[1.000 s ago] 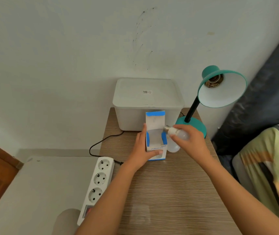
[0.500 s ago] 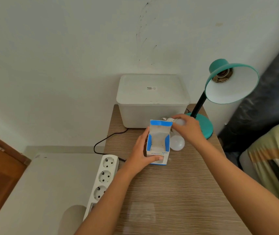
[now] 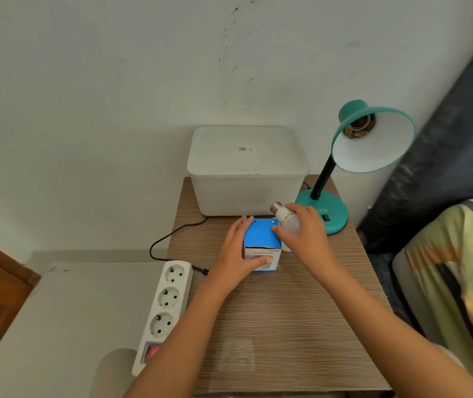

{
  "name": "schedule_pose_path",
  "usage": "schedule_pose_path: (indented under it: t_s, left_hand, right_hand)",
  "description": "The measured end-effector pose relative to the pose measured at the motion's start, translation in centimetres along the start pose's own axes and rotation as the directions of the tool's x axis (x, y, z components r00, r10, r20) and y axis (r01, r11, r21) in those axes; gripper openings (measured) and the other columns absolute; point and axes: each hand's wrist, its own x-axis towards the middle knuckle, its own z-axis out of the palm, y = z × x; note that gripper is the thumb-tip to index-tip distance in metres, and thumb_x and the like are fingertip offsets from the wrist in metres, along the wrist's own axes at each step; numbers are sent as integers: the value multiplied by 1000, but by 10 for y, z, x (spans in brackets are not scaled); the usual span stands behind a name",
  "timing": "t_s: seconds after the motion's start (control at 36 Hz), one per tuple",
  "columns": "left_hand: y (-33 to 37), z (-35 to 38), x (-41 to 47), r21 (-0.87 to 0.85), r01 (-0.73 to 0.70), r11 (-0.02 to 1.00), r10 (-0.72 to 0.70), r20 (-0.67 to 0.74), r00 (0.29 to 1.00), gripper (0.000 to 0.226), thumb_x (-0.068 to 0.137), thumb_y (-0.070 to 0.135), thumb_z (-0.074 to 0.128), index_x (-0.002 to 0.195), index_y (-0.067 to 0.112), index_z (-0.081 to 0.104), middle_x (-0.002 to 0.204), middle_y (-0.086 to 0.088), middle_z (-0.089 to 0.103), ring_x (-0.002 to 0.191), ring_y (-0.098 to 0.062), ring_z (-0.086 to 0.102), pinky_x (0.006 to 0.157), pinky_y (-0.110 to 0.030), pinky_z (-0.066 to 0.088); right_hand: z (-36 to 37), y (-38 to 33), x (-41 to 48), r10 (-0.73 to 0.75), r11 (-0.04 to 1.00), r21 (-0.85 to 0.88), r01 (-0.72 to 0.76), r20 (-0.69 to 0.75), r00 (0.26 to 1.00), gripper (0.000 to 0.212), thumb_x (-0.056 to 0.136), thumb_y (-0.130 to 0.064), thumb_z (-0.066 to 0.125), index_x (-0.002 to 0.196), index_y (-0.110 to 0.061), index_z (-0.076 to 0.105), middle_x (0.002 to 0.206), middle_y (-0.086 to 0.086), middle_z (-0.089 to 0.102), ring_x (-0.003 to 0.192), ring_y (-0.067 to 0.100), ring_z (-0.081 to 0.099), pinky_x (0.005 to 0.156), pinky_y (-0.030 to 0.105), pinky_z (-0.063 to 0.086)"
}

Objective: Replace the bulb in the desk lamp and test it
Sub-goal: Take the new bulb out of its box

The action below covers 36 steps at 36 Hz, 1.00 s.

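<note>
One bulb [image 3: 287, 221] in right hand [image 3: 305, 235], grip closed round the glass, screw base pointing up to 11 o'clock. Left hand [image 3: 236, 254] clasps the blue-and-white bulb box [image 3: 261, 245] on the worktop [image 3: 287, 326]. Teal desk lamp [image 3: 353, 156] at 2 o'clock, socket bare. White tub [image 3: 246, 170] at 12, just behind the box. Power strip [image 3: 164, 308] at 8.

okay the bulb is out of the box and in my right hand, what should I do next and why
Probably lift the white screw-base bulb in your right hand up to the teal desk lamp's shade, threaded end first. Its socket looks empty, and your left hand can let go of the closed blue-and-white cardboard box.
</note>
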Motion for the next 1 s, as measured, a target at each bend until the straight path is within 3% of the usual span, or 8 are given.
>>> schedule_pose_path:
  t_s: [0.14, 0.47, 0.75, 0.83, 0.92, 1.0]
  left_hand:
    - [-1, -2, 3, 41, 0, 999, -1, 18, 1000, 88, 75, 31, 76, 145, 34, 22, 152, 4, 17, 117, 1, 30, 75, -2, 39]
    - [-2, -1, 9, -8, -28, 1000, 27, -11, 1000, 87, 76, 29, 76, 146, 30, 24, 144, 1, 25, 112, -1, 37, 78, -1, 42]
    - [4, -2, 26, -21, -4, 1000, 3, -43, 999, 89, 71, 27, 81, 144, 27, 29, 145, -3, 28, 115, -4, 35, 74, 4, 38]
    - [7, -3, 28, -16, 2, 1000, -2, -32, 999, 89, 72, 26, 80, 144, 27, 28, 146, -4, 28, 118, -6, 33, 80, -1, 34]
    - [11, -3, 29, -3, 9, 1000, -9, -19, 1000, 90, 72, 25, 80, 145, 26, 27, 148, -6, 26, 130, -14, 31, 96, -17, 29]
    - [13, -4, 28, 10, 19, 1000, -19, -1, 1000, 91, 73, 25, 79, 146, 25, 24, 151, -6, 23, 136, -19, 27, 100, -23, 26]
  right_hand:
    - [4, 1, 0, 2, 1000, -20, -2, -8, 1000, 56, 80, -25, 68, 129, -14, 46, 124, 7, 47, 102, 11, 44, 82, 22, 36]
    - [11, 1, 6, 41, 999, -14, -41, -17, 999, 57, 81, -25, 67, 132, -14, 42, 125, 10, 45, 110, 22, 48, 92, 33, 43]
    - [-2, 3, 15, 30, 999, 13, -30, -20, 999, 50, 82, -22, 66, 128, -12, 50, 122, 11, 48, 97, 9, 39, 81, 19, 30]
    - [-9, 4, 14, 26, 1000, 14, -25, -22, 999, 47, 81, -22, 66, 125, -12, 53, 118, 12, 52, 97, 13, 43, 81, 21, 30]
    - [-15, 4, 11, 45, 999, 27, -44, -38, 998, 47, 79, -23, 68, 123, -13, 55, 115, 13, 54, 100, 20, 49, 80, 23, 32]
    - [-20, 4, 5, 64, 997, 44, -62, -46, 997, 48, 79, -25, 69, 123, -13, 56, 115, 12, 55, 101, 20, 50, 80, 25, 34]
